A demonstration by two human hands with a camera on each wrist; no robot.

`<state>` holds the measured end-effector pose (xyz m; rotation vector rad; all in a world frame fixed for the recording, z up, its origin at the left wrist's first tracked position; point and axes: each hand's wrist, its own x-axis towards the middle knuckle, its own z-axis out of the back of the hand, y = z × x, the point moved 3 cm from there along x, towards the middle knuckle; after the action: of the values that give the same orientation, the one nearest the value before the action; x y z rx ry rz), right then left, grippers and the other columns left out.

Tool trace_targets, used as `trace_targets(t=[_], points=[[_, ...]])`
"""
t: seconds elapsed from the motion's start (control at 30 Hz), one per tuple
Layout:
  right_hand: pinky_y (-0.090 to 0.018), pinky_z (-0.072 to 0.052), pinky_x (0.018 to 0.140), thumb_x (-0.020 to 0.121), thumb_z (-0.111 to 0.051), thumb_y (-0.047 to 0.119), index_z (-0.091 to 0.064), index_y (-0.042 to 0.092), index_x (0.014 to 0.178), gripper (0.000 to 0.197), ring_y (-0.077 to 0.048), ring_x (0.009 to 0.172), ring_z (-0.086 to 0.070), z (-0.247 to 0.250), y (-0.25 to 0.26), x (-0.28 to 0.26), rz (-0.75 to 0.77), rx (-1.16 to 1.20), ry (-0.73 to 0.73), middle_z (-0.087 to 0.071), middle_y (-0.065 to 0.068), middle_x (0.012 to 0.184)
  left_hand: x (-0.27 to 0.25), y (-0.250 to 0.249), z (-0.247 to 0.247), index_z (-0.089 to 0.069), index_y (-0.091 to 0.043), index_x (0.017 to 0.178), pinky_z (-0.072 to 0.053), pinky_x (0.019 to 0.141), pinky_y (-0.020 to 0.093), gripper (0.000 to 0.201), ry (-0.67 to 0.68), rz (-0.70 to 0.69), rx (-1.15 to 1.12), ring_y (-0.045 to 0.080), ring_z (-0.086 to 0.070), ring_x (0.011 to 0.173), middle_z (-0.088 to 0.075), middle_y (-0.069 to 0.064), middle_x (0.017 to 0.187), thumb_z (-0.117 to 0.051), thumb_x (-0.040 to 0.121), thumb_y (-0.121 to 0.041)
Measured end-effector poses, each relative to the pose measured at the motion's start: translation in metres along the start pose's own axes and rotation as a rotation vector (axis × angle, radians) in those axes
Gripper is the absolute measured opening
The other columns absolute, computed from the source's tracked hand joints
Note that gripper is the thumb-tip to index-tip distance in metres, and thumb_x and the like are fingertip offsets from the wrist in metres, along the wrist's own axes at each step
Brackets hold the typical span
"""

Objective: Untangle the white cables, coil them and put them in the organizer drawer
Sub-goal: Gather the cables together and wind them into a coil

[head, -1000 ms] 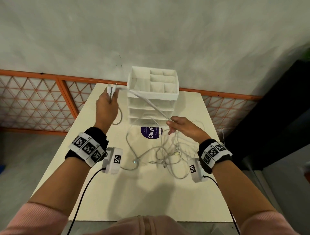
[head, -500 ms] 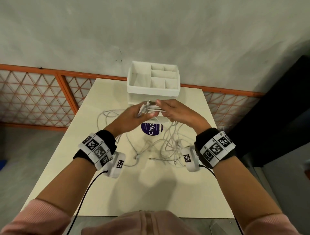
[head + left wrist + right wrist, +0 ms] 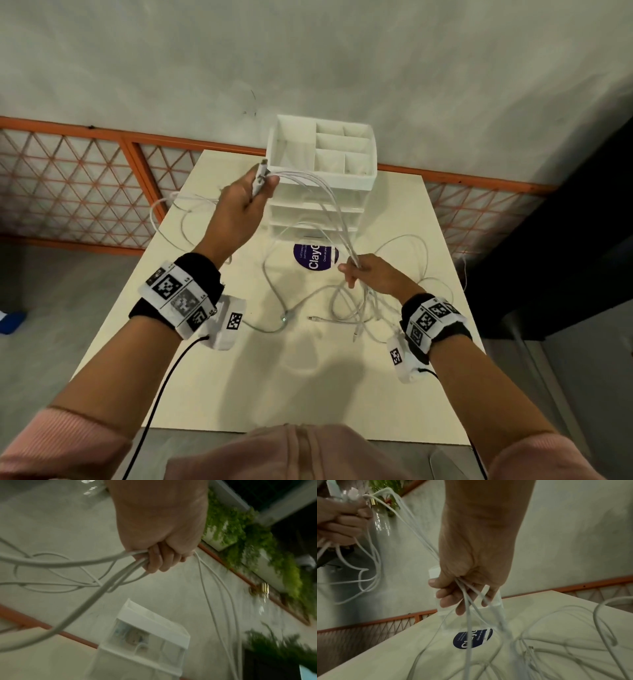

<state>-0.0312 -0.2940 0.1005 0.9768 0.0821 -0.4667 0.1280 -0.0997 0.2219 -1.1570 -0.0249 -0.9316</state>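
Note:
Several white cables (image 3: 322, 198) arc through the air between my two hands. My left hand (image 3: 246, 202) is raised beside the organizer and grips their plug ends (image 3: 259, 178) in a fist; the left wrist view shows its fingers (image 3: 157, 559) curled round the strands. My right hand (image 3: 363, 274) is lower, over the table, with its fingers (image 3: 450, 599) closed round the same strands (image 3: 467, 601). A tangle of loose cable (image 3: 356, 308) lies on the table below it. The white organizer (image 3: 322, 178) with stacked drawers stands at the table's far edge.
The cream table (image 3: 274, 377) carries a round purple sticker (image 3: 315, 257) in front of the organizer. More cable loops (image 3: 178, 212) lie at the table's left edge. An orange lattice railing (image 3: 85, 185) runs behind, and a dark panel (image 3: 565, 240) stands to the right.
My hands met in front of the organizer half a second ago; now they have drawn apart, the left going up and left with the plug ends, the right sliding down along the strands.

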Motion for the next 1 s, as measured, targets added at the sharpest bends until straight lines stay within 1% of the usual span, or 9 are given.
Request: trace_targets(t=[0.13, 0.2, 0.4, 0.47, 0.6, 0.77, 0.83, 0.9, 1.0], points=[[-0.018, -0.043, 0.058, 0.093, -0.056, 0.033, -0.056, 0.012, 0.059, 0.04, -0.009, 0.048, -0.057, 0.01, -0.004, -0.005, -0.023, 0.113, -0.199, -0.055, -0.005, 0.052, -0.015, 0.011, -0.001, -0.035, -0.032, 0.067, -0.032, 0.05, 0.01, 0.034, 0.027, 0.03, 0.045, 0.0, -0.041, 0.049, -0.036, -0.009, 0.056, -0.04, 0.101, -0.028], [-0.016, -0.037, 0.047, 0.089, -0.062, 0.034, -0.051, 0.014, 0.056, 0.04, -0.003, 0.037, -0.044, 0.016, -0.01, -0.009, -0.05, 0.132, -0.28, -0.046, 0.001, 0.048, -0.021, 0.023, 0.005, -0.033, -0.017, 0.063, -0.028, 0.047, 0.014, 0.041, 0.024, 0.108, 0.001, 0.006, -0.032, 0.046, -0.031, -0.003, 0.056, -0.04, 0.1, -0.036], [-0.023, -0.03, 0.058, 0.072, -0.079, 0.036, -0.045, 0.016, 0.057, 0.042, -0.002, 0.049, -0.038, -0.006, -0.041, -0.022, -0.112, 0.024, -0.057, -0.042, 0.007, 0.056, -0.052, 0.057, 0.031, -0.029, -0.01, 0.058, -0.023, 0.051, 0.032, 0.058, 0.141, 0.394, 0.133, 0.017, -0.027, 0.051, -0.028, 0.003, 0.055, -0.048, 0.091, -0.054], [-0.022, -0.032, 0.059, 0.081, -0.068, 0.044, -0.053, 0.016, 0.064, 0.037, -0.005, 0.056, -0.043, -0.021, -0.047, -0.027, -0.167, -0.004, 0.041, -0.046, 0.007, 0.061, -0.067, 0.073, 0.031, -0.028, -0.011, 0.056, -0.024, 0.053, 0.033, 0.058, 0.274, 0.57, 0.311, 0.02, -0.032, 0.053, -0.031, 0.005, 0.054, -0.057, 0.087, -0.05], [-0.02, -0.028, 0.05, 0.089, -0.021, 0.069, -0.069, 0.009, 0.068, 0.079, -0.005, 0.042, -0.034, -0.046, -0.059, -0.031, -0.32, -0.084, 0.232, -0.036, 0.009, 0.045, -0.103, 0.096, 0.024, -0.036, -0.012, 0.052, -0.023, 0.043, 0.026, 0.057, 0.689, 0.815, 0.476, 0.016, -0.033, 0.04, -0.034, 0.0, 0.043, -0.066, 0.08, -0.051], [-0.018, -0.04, 0.061, 0.088, -0.057, 0.05, -0.065, 0.02, 0.056, 0.044, -0.006, 0.057, -0.051, -0.063, -0.078, -0.029, -0.298, -0.334, 0.373, -0.06, 0.002, 0.063, -0.149, 0.108, 0.008, -0.049, -0.013, 0.056, -0.025, 0.041, 0.02, 0.051, 0.992, 0.893, 0.53, 0.011, -0.033, 0.038, -0.044, 0.001, 0.049, -0.062, 0.081, -0.055], [-0.023, -0.042, 0.065, 0.079, -0.071, 0.043, -0.061, 0.022, 0.063, 0.028, -0.01, 0.063, -0.054, -0.069, -0.076, -0.022, -0.275, -0.433, 0.371, -0.062, 0.003, 0.069, -0.161, 0.112, -0.002, -0.067, -0.009, 0.075, -0.04, 0.057, 0.024, 0.047, 1.058, 0.867, 0.561, 0.018, -0.055, 0.061, -0.067, 0.009, 0.082, -0.06, 0.083, -0.055], [-0.028, -0.042, 0.069, 0.072, -0.078, 0.031, -0.058, 0.022, 0.066, 0.024, -0.013, 0.072, -0.054, -0.074, -0.063, -0.009, -0.197, -0.498, 0.264, -0.056, 0.01, 0.07, -0.167, 0.118, -0.008, -0.068, -0.007, 0.102, -0.043, 0.081, 0.032, 0.05, 1.02, 0.83, 0.595, 0.026, -0.06, 0.094, -0.065, 0.011, 0.11, -0.062, 0.083, -0.052], [-0.03, -0.041, 0.067, 0.074, -0.077, 0.018, -0.059, 0.018, 0.071, 0.019, -0.017, 0.073, -0.053, -0.09, -0.033, 0.011, -0.05, -0.4, 0.121, -0.049, 0.013, 0.063, -0.159, 0.118, -0.011, -0.067, -0.007, 0.096, -0.037, 0.078, 0.029, 0.04, 0.791, 0.782, 0.514, 0.022, -0.051, 0.089, -0.056, 0.005, 0.095, -0.069, 0.081, -0.044]])
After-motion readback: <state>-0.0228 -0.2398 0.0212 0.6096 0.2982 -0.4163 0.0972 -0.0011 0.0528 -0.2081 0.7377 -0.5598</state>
